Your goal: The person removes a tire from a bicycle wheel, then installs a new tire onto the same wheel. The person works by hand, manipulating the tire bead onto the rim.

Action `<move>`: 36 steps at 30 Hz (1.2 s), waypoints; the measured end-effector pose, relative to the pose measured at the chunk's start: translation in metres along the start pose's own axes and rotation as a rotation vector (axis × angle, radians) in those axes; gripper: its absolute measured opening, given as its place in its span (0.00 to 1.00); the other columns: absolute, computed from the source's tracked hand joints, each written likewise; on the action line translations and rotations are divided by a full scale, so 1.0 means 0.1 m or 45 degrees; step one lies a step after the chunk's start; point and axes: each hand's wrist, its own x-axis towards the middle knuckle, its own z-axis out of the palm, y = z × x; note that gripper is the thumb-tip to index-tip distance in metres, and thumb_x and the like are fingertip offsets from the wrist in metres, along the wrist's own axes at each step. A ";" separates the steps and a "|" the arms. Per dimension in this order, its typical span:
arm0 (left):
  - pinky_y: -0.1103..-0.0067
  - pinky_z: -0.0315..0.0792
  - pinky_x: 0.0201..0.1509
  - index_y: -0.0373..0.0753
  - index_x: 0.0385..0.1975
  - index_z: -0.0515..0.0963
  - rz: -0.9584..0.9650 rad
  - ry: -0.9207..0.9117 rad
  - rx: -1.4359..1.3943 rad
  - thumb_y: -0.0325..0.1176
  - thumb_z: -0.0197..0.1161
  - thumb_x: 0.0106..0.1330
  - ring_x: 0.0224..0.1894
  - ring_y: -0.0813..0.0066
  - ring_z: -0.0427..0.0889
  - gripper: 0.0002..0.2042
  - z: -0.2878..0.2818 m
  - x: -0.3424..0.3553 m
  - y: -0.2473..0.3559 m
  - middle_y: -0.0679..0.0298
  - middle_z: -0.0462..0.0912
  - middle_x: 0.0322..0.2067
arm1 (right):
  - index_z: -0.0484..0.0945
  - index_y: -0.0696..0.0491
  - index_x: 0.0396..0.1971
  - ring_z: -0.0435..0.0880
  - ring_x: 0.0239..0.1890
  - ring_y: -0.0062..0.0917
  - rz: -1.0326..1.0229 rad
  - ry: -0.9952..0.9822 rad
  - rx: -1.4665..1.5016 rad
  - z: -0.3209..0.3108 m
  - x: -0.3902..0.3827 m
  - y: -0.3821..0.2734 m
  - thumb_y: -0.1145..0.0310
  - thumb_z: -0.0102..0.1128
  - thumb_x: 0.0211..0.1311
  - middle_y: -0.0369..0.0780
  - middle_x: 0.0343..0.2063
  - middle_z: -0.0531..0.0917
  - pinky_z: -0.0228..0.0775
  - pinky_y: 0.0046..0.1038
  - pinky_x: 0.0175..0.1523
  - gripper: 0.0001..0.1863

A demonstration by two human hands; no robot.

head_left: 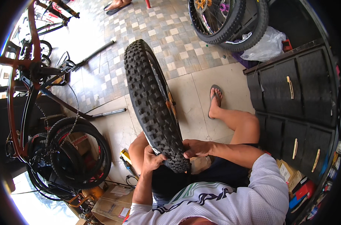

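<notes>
A bicycle wheel with a black knobby tire (150, 97) stands upright between my legs, its tread turned toward me. My left hand (154, 160) is closed on the tire's near left side, thumb on the tread. My right hand (196, 147) grips the near right side, its thumb pressed against the tire edge. Both hands are close to the wheel's nearest end. Part of the rim and an orange-yellow patch show along the right side of the wheel. The fingers under the tire are hidden.
A brown bicycle frame (36, 80) hangs at the left above several loose tires (106, 150). A cardboard box (112, 204) lies at the lower left. Black drawers (277, 84) line the right. Two bicycle wheels (234, 33) and a white plastic bag (266, 43) are at the far right.
</notes>
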 end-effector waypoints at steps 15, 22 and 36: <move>0.74 0.78 0.53 0.31 0.47 0.82 -0.156 -0.019 0.154 0.29 0.82 0.55 0.46 0.73 0.85 0.21 -0.16 -0.24 0.35 0.62 0.88 0.44 | 0.77 0.63 0.57 0.74 0.55 0.19 0.301 -0.407 -0.007 -0.25 0.31 -0.06 0.46 0.68 0.67 0.35 0.51 0.82 0.65 0.24 0.62 0.34; 0.69 0.74 0.63 0.31 0.59 0.76 -0.461 -0.260 0.288 0.32 0.89 0.40 0.58 0.65 0.80 0.41 -0.40 -0.21 0.35 0.57 0.83 0.55 | 0.73 0.63 0.62 0.77 0.59 0.28 0.220 -0.350 0.060 -0.77 0.47 0.49 0.49 0.54 0.75 0.41 0.56 0.81 0.67 0.31 0.65 0.31; 0.69 0.77 0.58 0.30 0.62 0.69 0.210 0.406 -0.058 0.54 0.65 0.62 0.51 0.63 0.83 0.37 -0.74 -0.19 0.41 0.55 0.82 0.51 | 0.78 0.54 0.36 0.79 0.24 0.30 -0.104 0.318 0.124 -1.41 0.06 -0.87 0.14 0.37 0.52 0.39 0.21 0.79 0.73 0.38 0.40 0.51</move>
